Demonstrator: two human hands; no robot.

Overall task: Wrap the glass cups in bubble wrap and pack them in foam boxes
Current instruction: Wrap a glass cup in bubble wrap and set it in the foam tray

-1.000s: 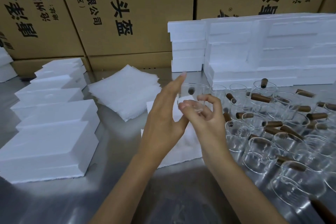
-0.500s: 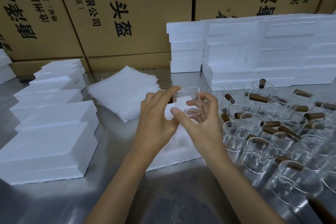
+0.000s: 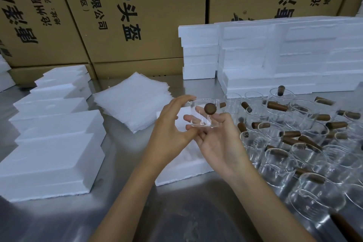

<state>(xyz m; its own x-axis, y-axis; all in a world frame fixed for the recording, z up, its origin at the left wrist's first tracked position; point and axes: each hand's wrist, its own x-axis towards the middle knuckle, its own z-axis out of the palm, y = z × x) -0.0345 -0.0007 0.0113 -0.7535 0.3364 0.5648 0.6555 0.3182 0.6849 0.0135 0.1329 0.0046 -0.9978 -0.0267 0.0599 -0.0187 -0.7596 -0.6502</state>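
A clear glass cup (image 3: 200, 114) with a brown wooden handle pointing toward me is held upright above the table's middle. My left hand (image 3: 172, 125) holds its left side, fingers curved over the rim and thumb under the base. My right hand (image 3: 218, 139) supports it from below and the right, fingers curled round it beside the handle. Directly beneath lies an open white foam box (image 3: 182, 167), partly hidden by my hands. A stack of white bubble wrap sheets (image 3: 131, 102) lies behind and to the left.
Several glass cups with wooden handles (image 3: 298, 143) crowd the table's right side. Closed foam boxes (image 3: 51, 143) are stacked on the left, more foam pieces (image 3: 275, 55) at the back right. Cardboard cartons (image 3: 127, 15) wall off the rear. The steel table (image 3: 186, 212) shows in front.
The cup has turned so its handle end now faces me. Both hands dropped slightly and my right hand shifted under the cup.
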